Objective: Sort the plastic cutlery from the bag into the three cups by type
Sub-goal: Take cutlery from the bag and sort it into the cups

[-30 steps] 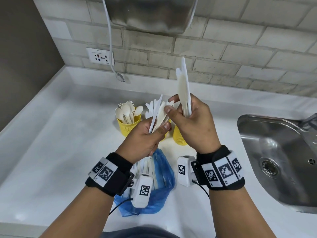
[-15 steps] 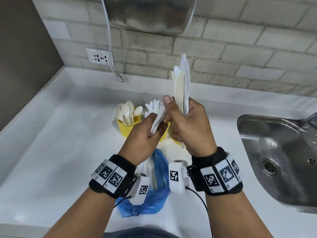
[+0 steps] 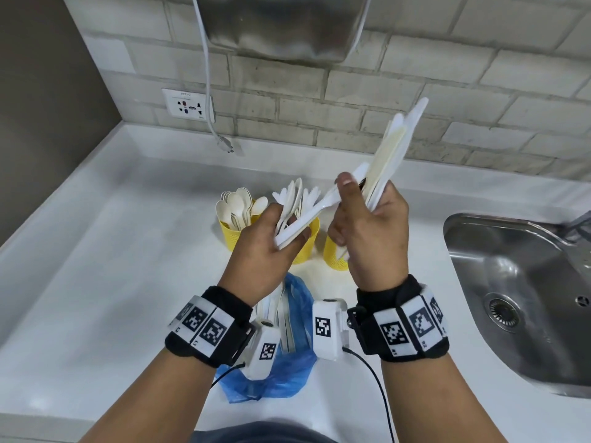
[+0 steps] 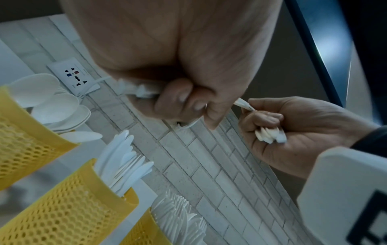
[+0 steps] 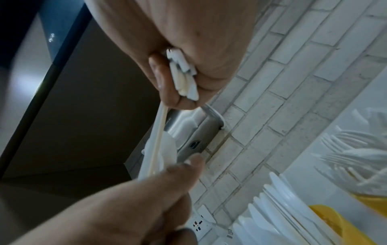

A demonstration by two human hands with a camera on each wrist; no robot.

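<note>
A steel sink (image 3: 524, 282) sits at the right of the white table (image 3: 96, 282), a wall socket (image 3: 188, 105) far left. Three yellow cups (image 3: 232, 235) stand partly hidden behind both hands. The right hand (image 3: 372, 238) grips a bundle of white knives (image 3: 393, 148) tilted up-right; the left hand (image 3: 265, 247) pinches mixed cutlery (image 3: 307, 215). The blue bag (image 3: 287, 372) lies near, under the wrists

Kitchen or pantry corner. White tabletop (image 3: 96, 282); steel sink (image 3: 511, 298) at 3 o'clock; brick-tile wall (image 3: 415, 91) at 12; socket (image 3: 188, 105) at 11; steel wall unit (image 3: 281, 24) above.
</note>
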